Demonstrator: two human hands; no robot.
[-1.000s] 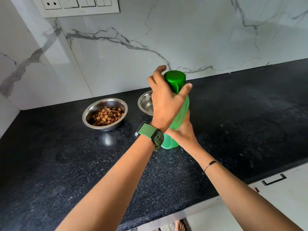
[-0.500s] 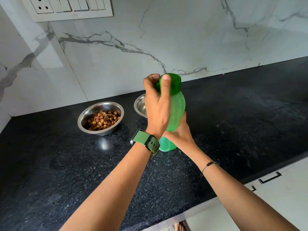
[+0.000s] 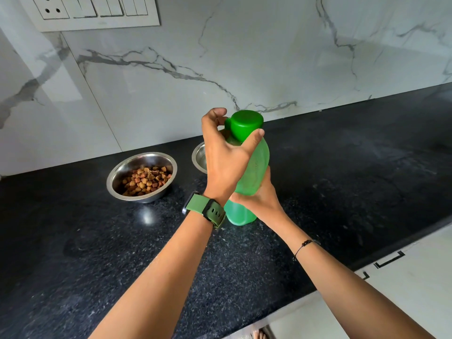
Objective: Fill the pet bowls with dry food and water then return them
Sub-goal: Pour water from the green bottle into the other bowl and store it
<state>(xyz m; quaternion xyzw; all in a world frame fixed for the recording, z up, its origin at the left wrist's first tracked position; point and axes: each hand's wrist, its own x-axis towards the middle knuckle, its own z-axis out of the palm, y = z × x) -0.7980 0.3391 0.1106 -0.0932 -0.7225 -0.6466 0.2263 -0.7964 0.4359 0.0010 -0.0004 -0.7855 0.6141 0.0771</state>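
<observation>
A green plastic water bottle [image 3: 254, 170] stands upright above the black counter, held from the right by my right hand [image 3: 259, 199] around its lower body. My left hand [image 3: 225, 157], with a green watch on the wrist, wraps its thumb and fingers around the bottle's dark green cap [image 3: 245, 124]. A steel bowl with brown dry food [image 3: 143, 177] sits to the left on the counter. A second steel bowl [image 3: 199, 156] shows only its left rim behind my left hand; its contents are hidden.
The black speckled counter [image 3: 354, 187] runs along a white marble wall. A switch and socket panel [image 3: 93, 11] hangs at the upper left. White drawers with dark handles [image 3: 389, 261] lie below the counter's front edge at the right.
My left hand has turned on the cap, from fingers curled over its front to thumb and fingers spread around it. The view has shifted slightly; the bottle stays in place.
</observation>
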